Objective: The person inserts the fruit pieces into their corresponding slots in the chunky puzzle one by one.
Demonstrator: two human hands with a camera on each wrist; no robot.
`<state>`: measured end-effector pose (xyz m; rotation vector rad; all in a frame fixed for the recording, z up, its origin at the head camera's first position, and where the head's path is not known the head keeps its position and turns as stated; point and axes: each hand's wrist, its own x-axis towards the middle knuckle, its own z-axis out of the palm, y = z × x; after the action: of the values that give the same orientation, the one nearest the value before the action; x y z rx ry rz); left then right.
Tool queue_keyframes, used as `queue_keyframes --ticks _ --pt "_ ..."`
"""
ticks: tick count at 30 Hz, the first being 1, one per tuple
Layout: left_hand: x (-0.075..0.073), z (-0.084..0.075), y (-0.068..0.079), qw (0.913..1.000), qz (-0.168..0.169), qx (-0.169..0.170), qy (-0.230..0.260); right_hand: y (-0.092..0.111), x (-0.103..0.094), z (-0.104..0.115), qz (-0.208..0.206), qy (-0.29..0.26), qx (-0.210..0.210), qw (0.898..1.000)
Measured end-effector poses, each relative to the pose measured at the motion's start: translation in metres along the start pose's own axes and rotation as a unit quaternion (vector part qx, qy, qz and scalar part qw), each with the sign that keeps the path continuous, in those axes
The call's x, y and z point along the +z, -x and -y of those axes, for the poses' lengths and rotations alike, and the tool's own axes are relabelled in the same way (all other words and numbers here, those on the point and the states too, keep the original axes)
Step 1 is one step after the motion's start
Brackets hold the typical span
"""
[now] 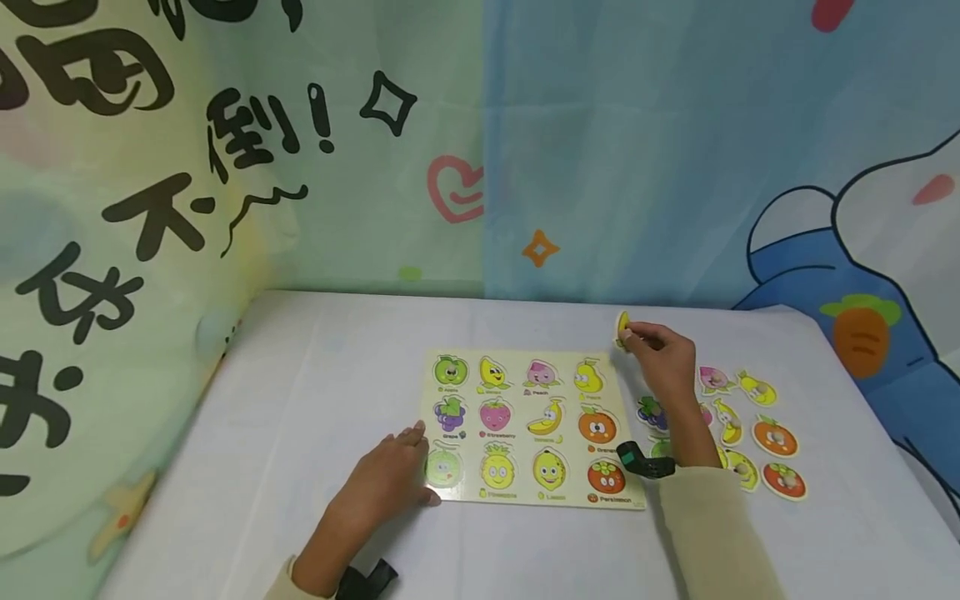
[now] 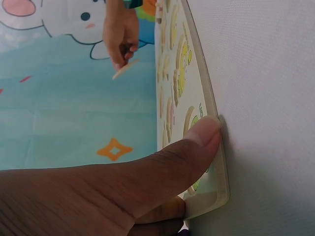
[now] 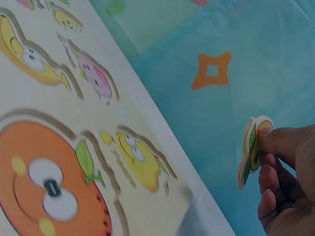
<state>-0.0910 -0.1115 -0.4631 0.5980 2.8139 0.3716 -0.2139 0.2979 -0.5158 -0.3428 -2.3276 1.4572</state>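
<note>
A cream wooden puzzle board [image 1: 522,454] lies on the white table, with fruit pictures in shaped recesses. My left hand [image 1: 386,475] grips its near left corner; in the left wrist view the thumb [image 2: 204,132] presses the board's near edge while the other fingers sit at the left edge. Above the far right corner, my right hand [image 1: 663,358] pinches a yellow fruit puzzle piece with green leaves [image 3: 251,150] between thumb and fingers. The piece is raised and turned nearly edge-on. Which fruit it is, I cannot tell. The pear recess [image 3: 140,160] is the closest one below it.
Loose fruit pieces lie right of the board, among them an orange [image 1: 775,437], a persimmon [image 1: 784,481], a pear [image 1: 757,389], a peach [image 1: 714,380] and grapes [image 1: 651,412]. My right forearm hides some of them. A printed curtain [image 1: 600,167] hangs behind the table.
</note>
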Motion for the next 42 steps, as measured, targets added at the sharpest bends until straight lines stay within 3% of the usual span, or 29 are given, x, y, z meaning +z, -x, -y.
queue_keyframes --ticks 3,7,9,15,20,29,34,38,42 --pt "0.001 -0.001 -0.001 1.0 0.002 0.001 0.002 0.005 0.006 0.008 0.016 -0.008 -0.012 1.0" --pt "0.001 -0.003 -0.003 1.0 0.003 0.005 0.003 -0.001 0.016 -0.007 0.022 -0.011 -0.032 0.999" --pt "0.001 -0.004 -0.004 1.0 0.005 0.006 0.001 0.0 0.019 -0.001 0.028 -0.001 -0.026 0.999" --pt "0.001 -0.006 -0.005 0.9999 0.003 0.003 -0.009 0.027 0.024 0.057 0.073 -0.004 0.022 0.997" --pt "0.0 -0.008 -0.005 0.9999 0.001 -0.006 -0.011 0.036 0.04 0.074 0.104 -0.023 0.026 0.994" --pt "0.0 -0.006 -0.002 0.9999 0.004 -0.01 -0.004 0.05 0.08 0.075 0.148 -0.058 -0.023 0.987" --pt "0.001 -0.005 0.0 0.9999 0.001 -0.007 -0.011 0.058 0.093 0.082 0.18 -0.069 0.01 0.981" --pt "0.0 -0.005 0.001 0.9999 -0.001 -0.007 -0.013 0.06 0.099 0.085 0.196 -0.048 0.023 0.979" --pt "0.0 -0.005 0.0 0.9999 0.002 -0.009 -0.007 0.062 0.104 0.084 0.223 0.001 -0.008 0.975"
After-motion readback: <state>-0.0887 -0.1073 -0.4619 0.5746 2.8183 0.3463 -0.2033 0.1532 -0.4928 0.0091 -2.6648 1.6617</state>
